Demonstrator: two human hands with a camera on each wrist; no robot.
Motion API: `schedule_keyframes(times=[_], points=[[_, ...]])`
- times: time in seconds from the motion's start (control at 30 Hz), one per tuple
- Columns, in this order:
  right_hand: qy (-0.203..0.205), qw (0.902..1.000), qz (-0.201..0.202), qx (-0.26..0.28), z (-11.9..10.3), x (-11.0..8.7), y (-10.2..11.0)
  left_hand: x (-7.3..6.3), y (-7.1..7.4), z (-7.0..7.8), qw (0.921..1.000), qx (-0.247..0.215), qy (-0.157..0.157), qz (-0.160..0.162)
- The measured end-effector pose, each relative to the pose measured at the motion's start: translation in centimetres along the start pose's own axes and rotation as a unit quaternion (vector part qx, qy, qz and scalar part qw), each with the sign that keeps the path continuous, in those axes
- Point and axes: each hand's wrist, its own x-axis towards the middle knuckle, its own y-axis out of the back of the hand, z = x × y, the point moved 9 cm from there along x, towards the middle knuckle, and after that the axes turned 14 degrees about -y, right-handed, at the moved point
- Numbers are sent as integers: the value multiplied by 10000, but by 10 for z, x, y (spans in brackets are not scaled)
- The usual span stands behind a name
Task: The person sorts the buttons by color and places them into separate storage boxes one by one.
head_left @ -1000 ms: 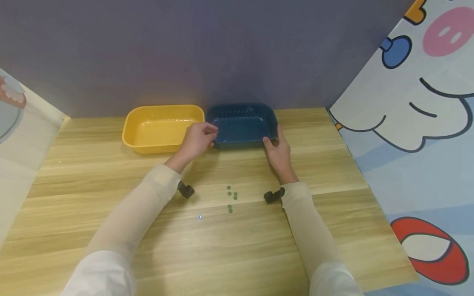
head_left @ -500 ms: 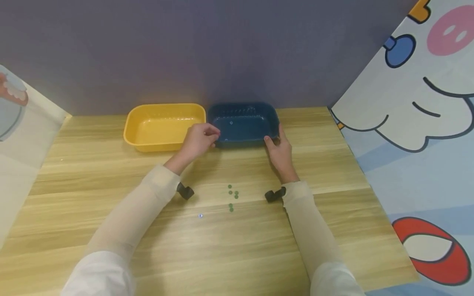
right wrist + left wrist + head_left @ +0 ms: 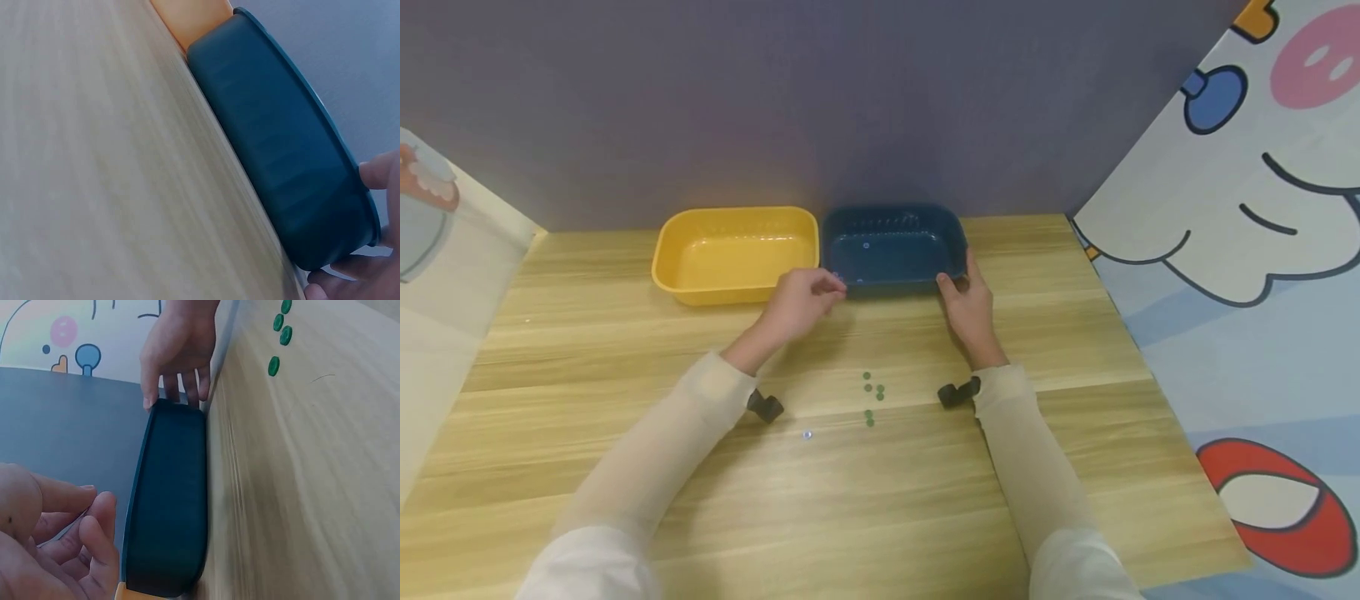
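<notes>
Blue basin (image 3: 895, 260) was gripped at its right end by the right hand (image 3: 970, 315), thumb at the rim, fingers around the wall; the left hand (image 3: 797, 302), fingertips drawn together, nothing visible between them, hung just beside the near left corner. Probably light, stiff and smooth, the basin looked best held by the rim. It sat upright on the tabletop (image 3: 925, 500), long axis left to right, just beside a yellow basin (image 3: 737, 260).

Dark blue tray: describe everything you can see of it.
The dark blue tray looks like glossy plastic: rectangular, rounded corners, raised walls, lipped rim. It sits upright on the wood-grain table, close beside the yellow tray. The right hand grips its right end; at least one small pale disc lies inside.
</notes>
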Motion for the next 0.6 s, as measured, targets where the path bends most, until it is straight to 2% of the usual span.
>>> schedule_keyframes(times=[0.13,0.27,0.4,0.6], points=[[-32,10000,14,17,0,0,0,-5,1,4,9996,226,-161,6],[-14,10000,-13,24,0,1,0,-12,1,6,9989,426,-196,-48],[15,10000,-39,45,0,1,-1,-18,-2,4,9987,465,-164,-146],[-24,10000,-68,51,-1,-1,-1,-23,-5,3,9981,487,-330,-200]])
